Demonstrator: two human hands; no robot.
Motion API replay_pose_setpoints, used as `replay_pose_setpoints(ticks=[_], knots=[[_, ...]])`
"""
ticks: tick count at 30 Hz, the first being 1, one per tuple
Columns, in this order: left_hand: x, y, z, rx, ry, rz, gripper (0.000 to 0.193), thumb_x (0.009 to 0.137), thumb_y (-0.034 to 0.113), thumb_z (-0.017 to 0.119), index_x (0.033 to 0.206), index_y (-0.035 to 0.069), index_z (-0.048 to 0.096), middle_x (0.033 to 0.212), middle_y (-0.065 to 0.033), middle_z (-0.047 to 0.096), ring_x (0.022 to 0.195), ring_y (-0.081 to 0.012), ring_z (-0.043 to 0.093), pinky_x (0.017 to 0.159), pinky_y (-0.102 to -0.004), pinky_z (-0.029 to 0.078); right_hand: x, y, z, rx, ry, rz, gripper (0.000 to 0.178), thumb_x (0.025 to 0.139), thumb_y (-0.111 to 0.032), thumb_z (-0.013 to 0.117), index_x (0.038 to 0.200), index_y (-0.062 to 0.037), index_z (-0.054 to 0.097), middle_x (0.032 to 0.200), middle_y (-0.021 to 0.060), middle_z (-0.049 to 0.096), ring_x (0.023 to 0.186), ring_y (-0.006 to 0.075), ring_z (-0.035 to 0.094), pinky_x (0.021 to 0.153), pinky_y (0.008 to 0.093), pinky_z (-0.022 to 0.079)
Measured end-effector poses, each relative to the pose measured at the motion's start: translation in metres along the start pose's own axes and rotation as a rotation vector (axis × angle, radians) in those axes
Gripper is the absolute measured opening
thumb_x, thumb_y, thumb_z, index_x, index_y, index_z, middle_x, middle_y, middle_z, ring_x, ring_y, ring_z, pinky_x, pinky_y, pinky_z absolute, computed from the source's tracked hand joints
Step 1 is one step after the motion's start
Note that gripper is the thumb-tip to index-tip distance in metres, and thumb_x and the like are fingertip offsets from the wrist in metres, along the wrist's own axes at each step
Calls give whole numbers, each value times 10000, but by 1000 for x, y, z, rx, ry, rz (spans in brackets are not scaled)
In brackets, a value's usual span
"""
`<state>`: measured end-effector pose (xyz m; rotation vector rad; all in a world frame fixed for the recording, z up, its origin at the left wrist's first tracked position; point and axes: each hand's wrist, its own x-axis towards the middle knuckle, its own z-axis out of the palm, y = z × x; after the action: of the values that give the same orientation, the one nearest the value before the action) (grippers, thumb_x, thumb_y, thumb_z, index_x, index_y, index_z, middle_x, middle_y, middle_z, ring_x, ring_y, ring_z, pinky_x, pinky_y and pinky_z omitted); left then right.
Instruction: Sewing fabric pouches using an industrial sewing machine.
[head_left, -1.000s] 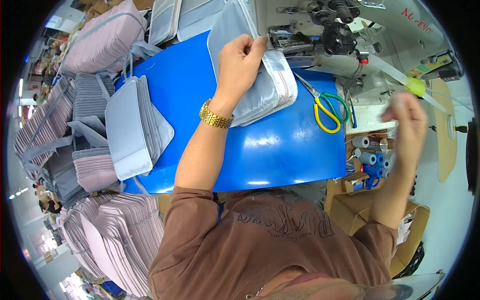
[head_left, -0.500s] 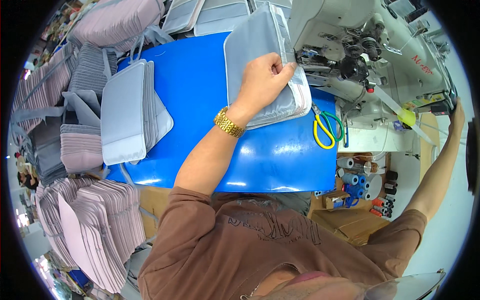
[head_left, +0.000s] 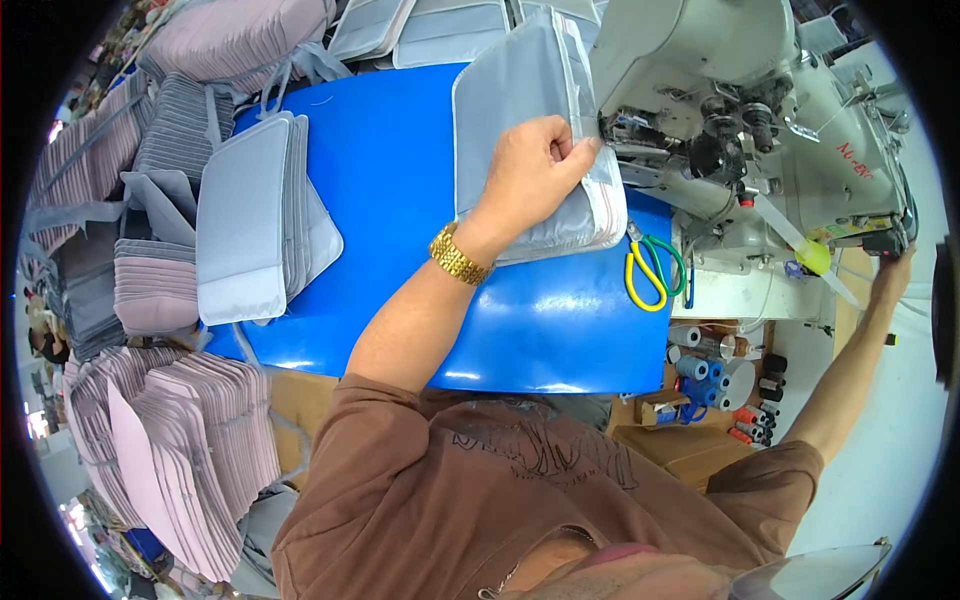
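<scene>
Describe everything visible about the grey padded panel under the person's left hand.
The grey padded panel is a flat, roughly rectangular fabric piece with rounded corners and a zip-like trim along its right edge. It looks like soft, slightly shiny cloth. It lies on the blue table, its right edge up against the sewing machine. The left hand rests on it, pinching that edge.

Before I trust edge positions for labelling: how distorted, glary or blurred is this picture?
Head view: strong fisheye, black rim, the blue table's edges bowed; soft glare on it near the scissors; left hand on the grey padded panel sharp; right hand at the rim squeezed.
</scene>
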<state>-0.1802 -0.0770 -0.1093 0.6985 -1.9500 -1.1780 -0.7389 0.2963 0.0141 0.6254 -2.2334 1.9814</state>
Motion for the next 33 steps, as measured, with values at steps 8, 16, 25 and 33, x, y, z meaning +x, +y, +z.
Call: replay_pose_setpoints(ticks=[8,16,25,33], knots=[[0,1,-20,15,-139,-28,351,830,258,684,646,-7,545,593,-172,554,531,-290,551,531,-410,426,88,-37,-85,-524,-146,-158,464,1070,-320,422,1424,-29,495,1253,101,642,1076,175,616,946,331,480],[2,-38,-24,352,-121,-20,327,828,276,612,654,10,536,640,-195,578,637,-401,574,601,-488,442,74,44,-121,-1150,-90,-685,491,1084,-329,377,1455,-9,414,1416,162,537,1230,327,568,991,462,491],[-47,-34,-24,528,-410,142,280,856,221,608,701,5,522,725,-187,541,711,-362,549,655,-457,437,-66,-7,28,-66,61,-96,521,1085,-334,342,1438,44,409,1452,193,484,1329,294,494,1115,404,410],[-155,-43,-78,620,-287,42,98,773,62,687,802,66,594,819,-110,548,803,-327,553,694,-438,449,-338,2,135,-54,-83,-199,245,992,-95,581,1176,48,654,1134,165,699,1088,222,662,985,353,518]])
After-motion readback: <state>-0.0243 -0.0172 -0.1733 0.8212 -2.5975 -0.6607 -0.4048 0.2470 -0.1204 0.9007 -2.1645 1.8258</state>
